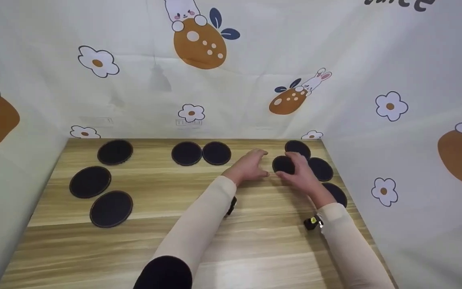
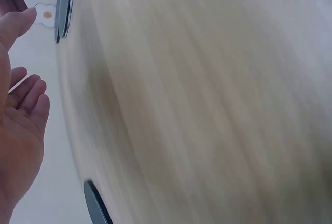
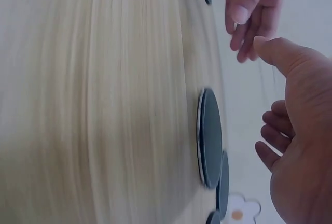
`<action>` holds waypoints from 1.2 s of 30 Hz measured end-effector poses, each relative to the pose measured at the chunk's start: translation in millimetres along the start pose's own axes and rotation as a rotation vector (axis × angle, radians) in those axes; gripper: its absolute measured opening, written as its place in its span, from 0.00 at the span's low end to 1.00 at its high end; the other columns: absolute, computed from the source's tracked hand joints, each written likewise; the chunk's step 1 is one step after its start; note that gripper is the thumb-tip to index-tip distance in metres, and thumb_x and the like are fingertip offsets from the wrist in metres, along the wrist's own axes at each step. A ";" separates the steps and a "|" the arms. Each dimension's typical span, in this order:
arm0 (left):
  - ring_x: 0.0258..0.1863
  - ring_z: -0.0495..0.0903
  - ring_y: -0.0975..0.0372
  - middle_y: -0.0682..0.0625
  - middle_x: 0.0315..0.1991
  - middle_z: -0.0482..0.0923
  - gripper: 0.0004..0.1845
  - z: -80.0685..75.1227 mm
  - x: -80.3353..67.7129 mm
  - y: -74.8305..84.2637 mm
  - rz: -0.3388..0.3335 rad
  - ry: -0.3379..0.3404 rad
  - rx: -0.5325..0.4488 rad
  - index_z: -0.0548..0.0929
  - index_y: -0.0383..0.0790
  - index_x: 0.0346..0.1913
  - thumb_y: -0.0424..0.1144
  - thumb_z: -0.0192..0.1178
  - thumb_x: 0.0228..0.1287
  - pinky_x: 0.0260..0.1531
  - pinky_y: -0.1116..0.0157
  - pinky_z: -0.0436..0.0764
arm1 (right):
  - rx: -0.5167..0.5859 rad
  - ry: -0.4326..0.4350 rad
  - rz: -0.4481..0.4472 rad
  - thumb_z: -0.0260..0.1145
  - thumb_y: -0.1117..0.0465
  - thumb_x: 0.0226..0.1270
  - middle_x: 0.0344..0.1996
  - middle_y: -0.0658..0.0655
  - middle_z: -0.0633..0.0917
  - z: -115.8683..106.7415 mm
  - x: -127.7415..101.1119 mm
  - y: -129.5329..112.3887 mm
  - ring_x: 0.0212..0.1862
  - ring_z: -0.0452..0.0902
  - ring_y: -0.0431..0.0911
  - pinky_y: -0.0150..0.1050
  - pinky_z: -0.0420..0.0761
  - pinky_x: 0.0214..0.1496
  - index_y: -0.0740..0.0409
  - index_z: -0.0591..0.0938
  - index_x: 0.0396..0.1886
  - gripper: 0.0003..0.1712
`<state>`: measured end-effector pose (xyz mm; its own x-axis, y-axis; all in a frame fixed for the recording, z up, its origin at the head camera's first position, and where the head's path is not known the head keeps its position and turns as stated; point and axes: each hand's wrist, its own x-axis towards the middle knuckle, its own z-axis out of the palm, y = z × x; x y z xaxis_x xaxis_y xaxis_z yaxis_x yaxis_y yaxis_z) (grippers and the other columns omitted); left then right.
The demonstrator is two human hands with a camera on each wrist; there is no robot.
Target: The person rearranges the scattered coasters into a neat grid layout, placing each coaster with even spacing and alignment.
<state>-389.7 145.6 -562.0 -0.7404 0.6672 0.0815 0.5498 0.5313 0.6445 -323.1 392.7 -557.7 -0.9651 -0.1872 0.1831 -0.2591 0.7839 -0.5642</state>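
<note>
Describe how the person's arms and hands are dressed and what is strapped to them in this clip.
Both hands, left hand and right hand, are bare, with no rings or gloves visible. Both arms wear long cream sleeves reaching the wrists. A small black device sits under the left wrist; a black device with a yellow detail sits at the right wrist.

Free: bare wood is seen across the tabletop (image 1: 255,241) middle and near edge | Blocked: far right corner is crowded by 4 black discs (image 1: 320,168); 3 discs (image 1: 111,208) are spread near the left edge; 2 discs (image 1: 201,153) lie at the far edge | Walls: cloth (image 1: 395,160) closes 3 sides
</note>
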 end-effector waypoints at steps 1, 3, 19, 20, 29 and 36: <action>0.74 0.74 0.50 0.39 0.75 0.74 0.43 2.5 2.5 2.8 -0.004 -0.004 0.010 0.70 0.33 0.81 0.45 0.76 0.69 0.78 0.59 0.70 | -0.002 -0.003 0.020 0.81 0.53 0.70 0.79 0.74 0.69 -2.4 -1.8 3.1 0.83 0.58 0.69 0.65 0.58 0.85 0.73 0.70 0.80 0.49; 0.75 0.73 0.50 0.40 0.75 0.74 0.43 7.5 7.6 8.2 -0.007 -0.005 0.023 0.70 0.33 0.81 0.45 0.76 0.68 0.78 0.60 0.69 | -0.006 -0.013 0.055 0.81 0.52 0.71 0.80 0.74 0.68 -6.4 -4.6 9.1 0.83 0.58 0.68 0.64 0.60 0.84 0.73 0.68 0.82 0.51; 0.81 0.68 0.50 0.39 0.82 0.68 0.46 29.3 35.3 32.3 -0.045 -0.036 0.088 0.70 0.33 0.82 0.49 0.78 0.67 0.80 0.61 0.67 | -0.051 -0.086 0.202 0.80 0.44 0.71 0.83 0.77 0.61 -14.5 -8.2 38.8 0.85 0.52 0.70 0.65 0.55 0.86 0.74 0.60 0.85 0.60; 0.81 0.68 0.50 0.39 0.82 0.67 0.46 30.4 36.3 33.4 -0.044 -0.038 0.093 0.70 0.34 0.82 0.49 0.78 0.67 0.80 0.61 0.66 | -0.054 -0.089 0.195 0.80 0.44 0.71 0.83 0.77 0.61 -14.0 -8.4 40.0 0.85 0.52 0.70 0.65 0.56 0.86 0.74 0.61 0.85 0.60; 0.83 0.65 0.48 0.38 0.82 0.68 0.48 41.2 44.3 36.8 -0.034 -0.080 0.155 0.72 0.36 0.81 0.59 0.77 0.68 0.81 0.60 0.65 | -0.053 -0.087 0.160 0.82 0.50 0.67 0.79 0.78 0.68 -8.0 -10.2 45.8 0.82 0.59 0.71 0.63 0.60 0.85 0.77 0.65 0.82 0.56; 0.85 0.61 0.48 0.41 0.81 0.72 0.46 47.5 50.5 27.1 -0.011 -0.088 0.194 0.72 0.38 0.83 0.58 0.75 0.70 0.83 0.61 0.60 | -0.050 -0.090 0.150 0.82 0.50 0.67 0.78 0.80 0.68 -3.3 -4.9 45.7 0.81 0.61 0.72 0.64 0.61 0.84 0.79 0.64 0.81 0.57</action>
<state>-393.8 218.5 -576.5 -0.7151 0.6990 0.0033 0.6122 0.6240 0.4856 -330.1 431.4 -581.7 -0.9929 -0.1162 0.0255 -0.1116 0.8353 -0.5383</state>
